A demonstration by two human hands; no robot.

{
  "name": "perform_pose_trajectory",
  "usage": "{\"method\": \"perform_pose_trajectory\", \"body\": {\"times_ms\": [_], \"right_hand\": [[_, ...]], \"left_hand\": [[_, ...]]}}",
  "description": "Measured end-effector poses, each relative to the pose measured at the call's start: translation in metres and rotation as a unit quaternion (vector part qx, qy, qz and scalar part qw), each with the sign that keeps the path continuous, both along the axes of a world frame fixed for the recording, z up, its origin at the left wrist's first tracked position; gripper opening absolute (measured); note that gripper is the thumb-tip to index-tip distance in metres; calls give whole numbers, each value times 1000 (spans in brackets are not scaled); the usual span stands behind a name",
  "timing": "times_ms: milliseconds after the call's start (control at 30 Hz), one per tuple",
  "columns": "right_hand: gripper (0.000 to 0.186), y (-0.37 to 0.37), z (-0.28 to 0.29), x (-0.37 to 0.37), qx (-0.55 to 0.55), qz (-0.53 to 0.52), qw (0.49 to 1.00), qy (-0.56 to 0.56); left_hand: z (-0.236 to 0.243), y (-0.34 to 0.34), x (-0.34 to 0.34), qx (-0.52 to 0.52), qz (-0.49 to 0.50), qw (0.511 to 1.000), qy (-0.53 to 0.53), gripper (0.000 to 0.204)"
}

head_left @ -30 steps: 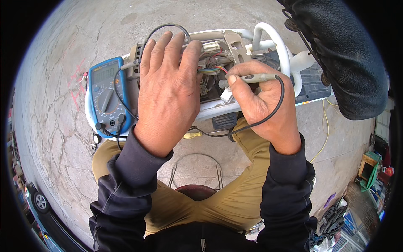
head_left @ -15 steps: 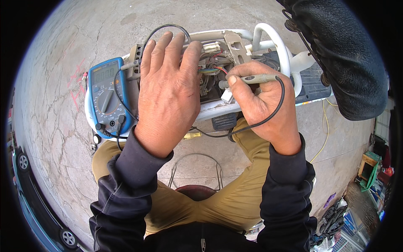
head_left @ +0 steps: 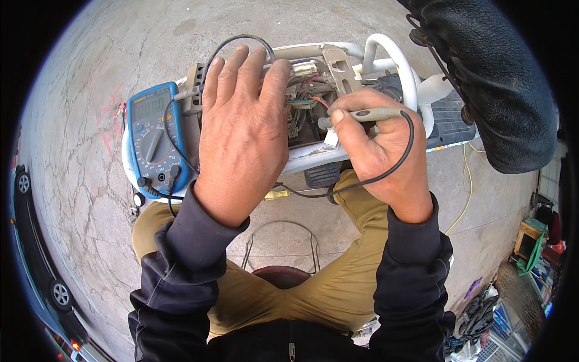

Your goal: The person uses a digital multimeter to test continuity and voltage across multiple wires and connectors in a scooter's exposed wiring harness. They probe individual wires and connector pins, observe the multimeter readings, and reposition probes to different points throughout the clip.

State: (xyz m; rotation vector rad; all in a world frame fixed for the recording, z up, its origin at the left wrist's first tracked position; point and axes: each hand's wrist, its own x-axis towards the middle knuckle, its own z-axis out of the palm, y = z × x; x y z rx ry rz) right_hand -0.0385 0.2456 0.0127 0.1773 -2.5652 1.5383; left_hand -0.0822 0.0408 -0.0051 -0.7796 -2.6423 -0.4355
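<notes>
A blue-rimmed multimeter (head_left: 139, 123) rests on the left end of a white-tubed vehicle frame (head_left: 304, 160). My left hand (head_left: 241, 133) reaches across the frame, fingers bent over its far side. The grey handle of one test probe (head_left: 188, 93) runs beneath these fingers; its tip and my thumb are hidden. My right hand (head_left: 389, 154) pinches the second test probe (head_left: 371, 113) between thumb and fingers, its front end pointing left. Just below it, a white connector (head_left: 331, 138) shows beside my thumb. Coloured wires (head_left: 304, 101) lie between my hands in the open frame.
A bulky black leathery piece (head_left: 500, 90) overhangs the upper right. Black test leads (head_left: 338, 192) cross the frame's near side. A yellow cord (head_left: 467, 187) lies on the concrete floor. Crates and bags (head_left: 479, 320) are heaped at the lower right. A car (head_left: 42, 265) shows at the left rim.
My right hand has shifted slightly right, and the probe and the white connector have moved with it. My left hand stays in place. The car at the left rim has moved down the picture.
</notes>
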Motion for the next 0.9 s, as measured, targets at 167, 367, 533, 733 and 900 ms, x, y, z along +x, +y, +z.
{"method": "perform_pose_trajectory", "body": {"times_ms": [167,367,533,733,900], "right_hand": [[15,-2,-1,1,-32,-2,999,27],[18,-2,-4,1,-46,9,998,29],[20,-3,-7,1,-59,16,998,19],[19,-2,-4,3,-41,8,999,-12],[18,-3,-3,2,-30,3,1000,-1]], "left_hand": [[0,0,0,-4,3,1000,1,57],[0,-1,0,1,0,1000,0,57],[0,-1,0,0,-2,1000,3,57],[0,0,0,-3,1,1000,2,57],[0,0,0,-2,0,1000,3,57]]}}
